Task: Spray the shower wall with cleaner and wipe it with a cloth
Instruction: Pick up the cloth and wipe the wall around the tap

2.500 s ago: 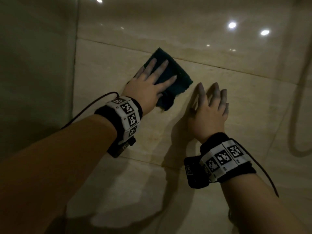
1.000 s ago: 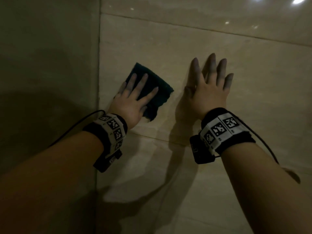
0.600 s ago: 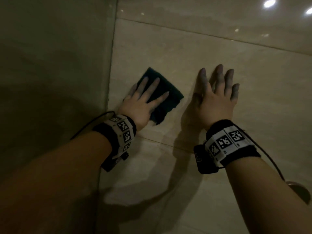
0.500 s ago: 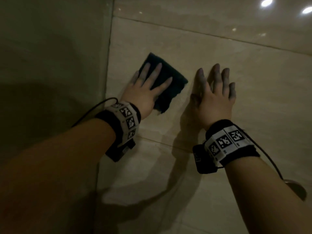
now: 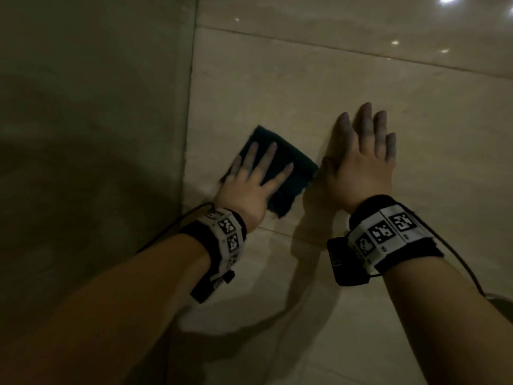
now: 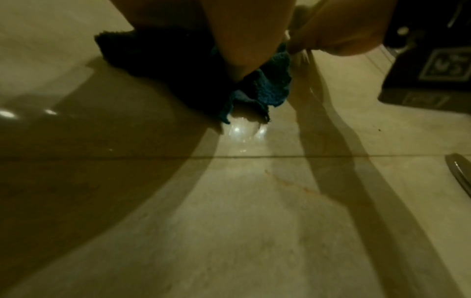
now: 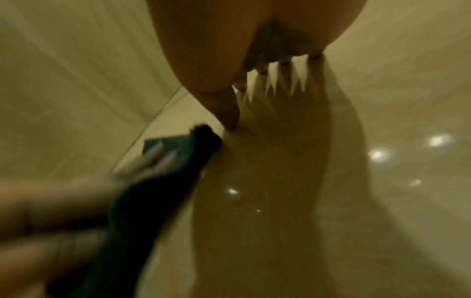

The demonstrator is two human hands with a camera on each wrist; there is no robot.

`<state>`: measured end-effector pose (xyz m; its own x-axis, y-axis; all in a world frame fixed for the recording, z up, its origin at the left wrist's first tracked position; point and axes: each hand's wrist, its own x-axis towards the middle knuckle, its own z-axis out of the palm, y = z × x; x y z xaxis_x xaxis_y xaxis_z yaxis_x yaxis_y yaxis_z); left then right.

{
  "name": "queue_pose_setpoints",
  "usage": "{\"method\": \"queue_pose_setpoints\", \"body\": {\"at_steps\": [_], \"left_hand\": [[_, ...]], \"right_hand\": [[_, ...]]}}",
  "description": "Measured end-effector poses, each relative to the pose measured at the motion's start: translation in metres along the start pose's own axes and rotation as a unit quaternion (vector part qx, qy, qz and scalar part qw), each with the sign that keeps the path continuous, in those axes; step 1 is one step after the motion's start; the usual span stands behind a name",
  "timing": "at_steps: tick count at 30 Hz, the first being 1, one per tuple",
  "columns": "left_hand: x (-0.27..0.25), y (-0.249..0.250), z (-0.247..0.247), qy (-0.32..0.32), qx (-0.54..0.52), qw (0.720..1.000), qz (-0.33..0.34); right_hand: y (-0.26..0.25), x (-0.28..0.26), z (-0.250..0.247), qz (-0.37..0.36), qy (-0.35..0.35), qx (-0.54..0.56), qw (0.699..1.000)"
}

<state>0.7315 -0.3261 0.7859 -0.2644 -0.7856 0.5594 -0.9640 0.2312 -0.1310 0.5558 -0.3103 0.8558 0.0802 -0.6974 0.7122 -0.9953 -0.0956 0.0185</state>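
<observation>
A dark teal cloth (image 5: 294, 176) lies flat against the beige tiled shower wall (image 5: 305, 87), just right of the corner. My left hand (image 5: 263, 162) presses it to the tile with straight, spread fingers. My right hand (image 5: 361, 134) rests flat and bare on the wall right beside the cloth, its thumb near the cloth's edge. In the left wrist view the cloth (image 6: 270, 88) bunches under my palm, with a wet gleam below it. The right wrist view has my fingertips (image 7: 282, 64) touching the tile, with the cloth (image 7: 183, 157) lower left.
The side wall (image 5: 97, 107) meets the wiped wall at a vertical corner joint (image 5: 190, 107) close to my left hand. A horizontal grout line (image 5: 277, 232) runs just under both wrists. A metal fitting (image 6: 458, 173) shows at the right edge.
My left hand has slid the cloth down the wall, after moving it up half a second ago. My right hand stays flat in the same spot.
</observation>
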Motion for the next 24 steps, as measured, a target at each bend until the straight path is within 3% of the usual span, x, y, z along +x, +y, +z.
{"method": "queue_pose_setpoints", "body": {"at_steps": [3,10,16,18,21,24], "left_hand": [[-0.005,-0.001,0.004,-0.020,0.001,1.000,0.016],[0.006,-0.024,0.000,0.033,0.022,0.998,0.052],[0.020,-0.041,-0.018,0.071,0.040,0.996,0.043],[0.017,-0.040,-0.008,0.080,0.042,0.995,0.037],[0.000,-0.036,0.024,0.150,0.027,0.986,0.063],[-0.020,-0.031,0.062,0.146,0.019,0.988,0.053]], "right_hand": [[-0.009,0.002,0.003,0.017,0.000,0.004,1.000],[-0.006,0.003,0.006,0.009,0.001,-0.008,1.000],[-0.006,0.001,0.009,0.003,0.008,-0.006,1.000],[-0.003,-0.002,0.012,-0.013,0.009,-0.009,1.000],[0.002,-0.016,0.020,-0.037,-0.009,-0.012,0.999],[0.007,-0.027,0.029,-0.047,-0.024,-0.022,0.998]]}}
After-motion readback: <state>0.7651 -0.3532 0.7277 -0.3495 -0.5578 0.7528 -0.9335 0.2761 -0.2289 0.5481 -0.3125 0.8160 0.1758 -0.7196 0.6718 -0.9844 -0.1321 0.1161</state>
